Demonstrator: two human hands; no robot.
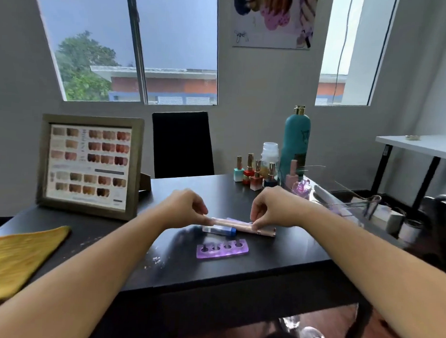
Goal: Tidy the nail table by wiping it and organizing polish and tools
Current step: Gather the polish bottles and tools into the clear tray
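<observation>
While I watch through the head camera, both hands meet over the black table (277, 259), each pinching one end of the pink tools (234, 222), slender sticks lying side by side between them. The left hand (187, 205) closes its fingertips on the left end. The right hand (273, 208) curls thumb and fingers round the sticks near their metal-ringed right end. I cannot tell whether the sticks rest on the tabletop or sit just off it.

Just on my side of the hands, right against the sticks, lies a clear tube (218, 230) with a blue cap, and nearer to me still a purple toe separator (223, 248). Beyond the right hand the polish bottles (254, 173) stand in a cluster, with a tall teal bottle (295, 143) and a clear jar (270, 151) behind them. To the right of that hand I see a clear organizer tray (347, 202). Well to the left of the left hand a yellow cloth (19, 257) lies flat, and beyond that hand a framed colour chart (90, 164) stands upright. Pale crumbs (155, 260) dot the table between cloth and separator.
</observation>
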